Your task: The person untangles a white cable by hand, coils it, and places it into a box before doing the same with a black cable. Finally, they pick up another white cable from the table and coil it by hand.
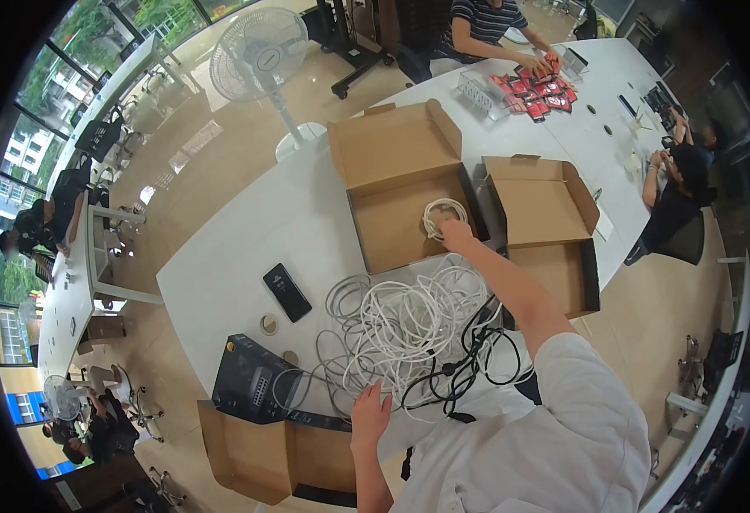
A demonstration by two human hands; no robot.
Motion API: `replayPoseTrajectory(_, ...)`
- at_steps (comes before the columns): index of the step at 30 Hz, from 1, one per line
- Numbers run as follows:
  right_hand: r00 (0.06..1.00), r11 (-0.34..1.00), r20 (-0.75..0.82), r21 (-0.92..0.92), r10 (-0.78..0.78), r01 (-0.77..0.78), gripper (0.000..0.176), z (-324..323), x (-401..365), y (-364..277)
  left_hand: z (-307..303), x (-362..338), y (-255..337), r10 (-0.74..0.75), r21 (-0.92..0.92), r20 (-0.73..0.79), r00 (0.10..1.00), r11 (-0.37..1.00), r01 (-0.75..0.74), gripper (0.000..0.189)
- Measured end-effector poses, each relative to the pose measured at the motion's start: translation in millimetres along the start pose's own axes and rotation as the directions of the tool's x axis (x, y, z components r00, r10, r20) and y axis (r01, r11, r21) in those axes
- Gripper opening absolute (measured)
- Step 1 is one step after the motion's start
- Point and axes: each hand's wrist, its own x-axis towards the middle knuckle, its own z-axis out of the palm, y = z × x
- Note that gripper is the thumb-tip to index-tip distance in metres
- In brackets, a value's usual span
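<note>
My right hand [454,232] is closed on a coiled white cable [434,213], inside the open cardboard box [389,237] at the middle of the table. My left hand [371,410] lies at the near edge of a big tangle of white and grey cables [405,321], its fingers stretched out and holding nothing. Black cables [469,363] are tangled in at the right side of the pile. Left of the pile a black printed box [253,380] rests near the table's edge, beside another open cardboard box [247,453].
A phone [287,292] and a tape roll [269,324] lie on the white table [221,248]. A third open box [546,205] stands at the right. Beyond it a person handles red packets [535,92]; another person [687,175] sits at the right. A fan [259,56] stands behind.
</note>
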Motion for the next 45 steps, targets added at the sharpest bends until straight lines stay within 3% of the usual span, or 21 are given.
replayPoseTrajectory(1, 0.999, 1.0, 0.026, -0.018, -0.024, 0.024, 0.027, -5.4, -4.1, 0.4, -2.7, -0.9, 4.2, 0.007, -0.006, -0.007, 1.0, 1.0, -0.007, 0.041)
replayPoseTrajectory(4, 0.937, 0.995, -0.342, 0.04, -0.076, 0.095, 0.017, -32.1, -33.3, -9.1, -7.4, -7.1, 15.1, 0.022, -0.007, -0.027, 0.999, 1.0, -0.022, 0.041)
replayPoseTrajectory(7, 0.637, 0.981, -0.758, -0.018, -0.139, 0.193, 0.018, -59.1, -69.3, -16.6, -12.6, -7.4, 31.0, 0.053, -0.013, -0.034, 0.998, 0.999, -0.053, 0.04)
replayPoseTrajectory(10, 0.75, 0.879, -0.658, 0.392, 0.061, 0.273, 0.012, -75.7, -119.7, -31.0, -15.6, 0.7, 54.8, 0.125, -0.027, -0.032, 0.992, 0.992, -0.126, 0.039)
replayPoseTrajectory(11, 0.814, 0.689, -0.566, 0.642, 0.13, 0.336, 0.01, -79.7, -142.3, -36.0, -15.3, 3.0, 61.8, 0.145, -0.031, -0.031, 0.989, 0.989, -0.146, 0.04)
replayPoseTrajectory(13, 0.936, 0.132, -0.324, 0.942, 0.136, 0.308, 0.008, -94.1, -187.3, -51.7, -4.9, 10.4, 70.6, 0.226, -0.075, -0.14, 0.964, 0.969, -0.237, 0.045)
replayPoseTrajectory(16, 0.998, -0.404, -0.056, 0.913, 0.029, 0.063, 0.006, -95.0, -236.5, -67.4, -5.9, 26.4, 108.2, 0.101, -0.482, -0.228, 0.968, 0.853, -0.202, 0.055)
replayPoseTrajectory(20, 1.0, -0.474, -0.022, 0.881, -0.018, 0.011, 0.007, -90.7, -283.6, -80.5, -4.6, 34.7, 136.9, 0.003, -0.786, -0.262, 0.965, 0.579, -0.215, 0.049)
replayPoseTrajectory(23, 0.999, -0.546, -0.025, 0.838, -0.02, 0.01, 0.008, -89.2, -312.3, -85.0, -2.2, 31.5, 144.4, -0.08, -0.778, -0.259, 0.962, 0.607, -0.159, 0.036)
replayPoseTrajectory(27, 0.997, -0.71, -0.081, 0.701, 0.01, 0.064, 0.007, -89.2, -334.1, -83.1, -1.9, 11.5, 155.5, -0.116, -0.838, -0.276, 0.954, 0.515, -0.18, 0.018)
replayPoseTrajectory(32, 0.992, -0.8, -0.122, 0.594, 0.011, 0.082, 0.006, -92.8, -350.7, -79.5, 6.0, -13.9, 172.8, -0.192, -0.93, -0.244, 0.951, 0.324, -0.173, 0.017)
replayPoseTrajectory(36, 0.988, -0.793, -0.15, 0.606, -0.045, 0.056, 0.006, -92.6, -368.8, -87.3, 7.9, -26.0, 174.6, -0.26, -0.968, -0.187, 0.947, 0.213, -0.132, 0.019)
replayPoseTrajectory(39, 0.99, -0.756, -0.126, 0.653, -0.056, 0.041, 0.01, -97.3, -380.1, -97.2, 15.9, -31.7, 174.1, -0.196, -0.99, -0.074, 0.978, 0.134, -0.048, 0.021)
replayPoseTrajectory(45, 0.982, -0.646, -0.183, 0.756, -0.053, 0.106, 0.03, -106.4, -397.5, -106.6, 19.6, -45.0, 179.4, -0.079, -0.984, -0.003, 0.997, 0.18, 0.011, 0.021)
